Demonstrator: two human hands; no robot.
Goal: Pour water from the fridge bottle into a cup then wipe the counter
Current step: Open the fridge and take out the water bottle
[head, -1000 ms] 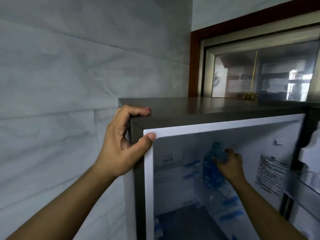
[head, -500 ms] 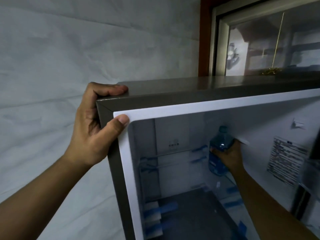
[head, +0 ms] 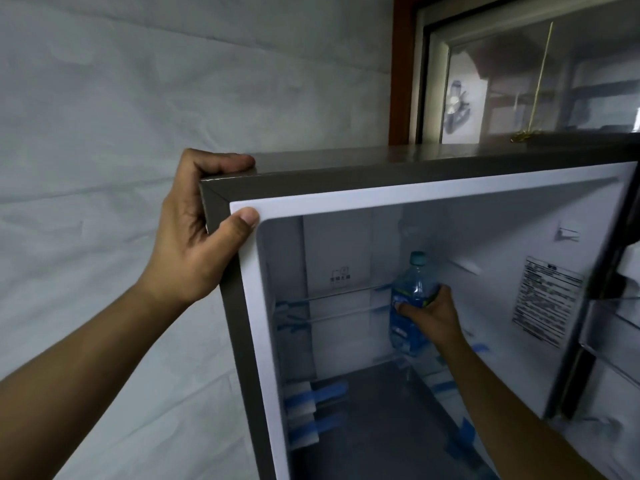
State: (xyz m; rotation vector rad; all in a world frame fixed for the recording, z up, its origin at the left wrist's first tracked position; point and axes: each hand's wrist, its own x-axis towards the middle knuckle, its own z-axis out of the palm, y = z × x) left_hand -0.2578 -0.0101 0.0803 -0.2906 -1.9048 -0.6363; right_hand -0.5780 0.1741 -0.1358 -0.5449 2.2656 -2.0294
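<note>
A grey fridge (head: 346, 181) stands open in front of me, its white interior showing. A clear blue water bottle (head: 412, 289) with a teal cap stands upright inside, near the back right. My right hand (head: 433, 317) reaches into the fridge and grips the bottle around its middle. My left hand (head: 197, 233) holds the fridge's top left corner, fingers curled over the top edge and thumb on the white front seal. No cup or counter is in view.
The fridge door (head: 616, 341) with its shelves hangs open at the right edge. A pale tiled wall (head: 121, 116) fills the left. Behind the fridge is a brown-framed window (head: 519, 81). Glass shelves with blue tape (head: 332, 389) sit inside.
The view has shifted a little, and the bottle now shows more of its cap and neck, lifted slightly forward in my right hand. My left hand keeps its hold on the fridge corner.
</note>
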